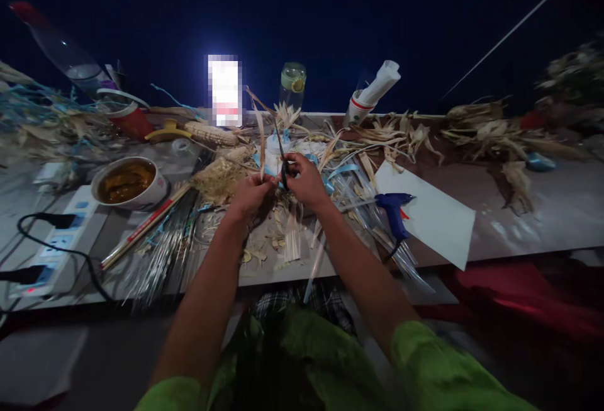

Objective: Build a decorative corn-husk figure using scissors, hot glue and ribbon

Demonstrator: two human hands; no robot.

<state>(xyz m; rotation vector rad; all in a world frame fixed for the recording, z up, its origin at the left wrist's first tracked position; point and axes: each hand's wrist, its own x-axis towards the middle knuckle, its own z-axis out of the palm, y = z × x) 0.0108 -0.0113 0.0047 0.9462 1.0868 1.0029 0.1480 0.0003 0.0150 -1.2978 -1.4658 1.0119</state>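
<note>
Near the middle of the cluttered table, my left hand (255,194) pinches a narrow, pale strip of dried husk (261,137) that stands upright from its fingers. My right hand (303,179) is closed around the dark handles of scissors (284,168), whose blades point up and away. The two hands are close together. Behind them are a small white container (274,145) and a pale husk flower (286,116). Cut husk scraps (255,253) and a fan-shaped husk piece (292,241) lie on the table nearer to me.
A bowl of brown liquid (126,183), a power strip (66,241) and thin wires (165,260) are on the left. To the right lie a blue glue gun (394,209) and white sheet (434,216). A bottle (293,87) stands behind.
</note>
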